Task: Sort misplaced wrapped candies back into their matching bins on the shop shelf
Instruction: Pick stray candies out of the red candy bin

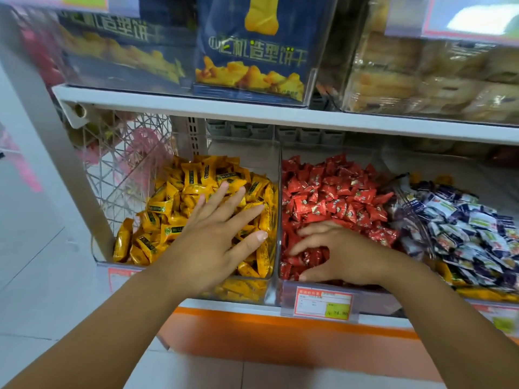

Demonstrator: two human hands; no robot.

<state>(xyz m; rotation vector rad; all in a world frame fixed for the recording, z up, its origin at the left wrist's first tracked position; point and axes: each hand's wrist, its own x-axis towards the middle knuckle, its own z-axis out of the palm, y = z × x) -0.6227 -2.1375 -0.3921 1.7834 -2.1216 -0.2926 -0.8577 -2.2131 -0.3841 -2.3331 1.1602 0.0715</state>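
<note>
Three clear bins stand side by side on the lower shelf. The left bin point(179, 296) holds yellow wrapped candies point(174, 203). The middle bin point(280, 192) holds red wrapped candies point(337, 189). The right bin holds blue-and-white wrapped candies point(460, 228) with some yellow ones point(483, 294) along its front. My left hand point(216, 242) lies flat over the yellow candies, fingers straight and spread. My right hand point(339, 254) is in the red bin, its fingers curled down into the red candies; whatever it may hold is hidden.
A white upper shelf board point(252, 110) hangs just above the bins, carrying blue biscuit boxes point(252, 51) and clear boxes of pastries point(435, 77). A price tag point(323, 304) clips to the middle bin's front. A white mesh side panel point(126, 161) closes the shelf's left end.
</note>
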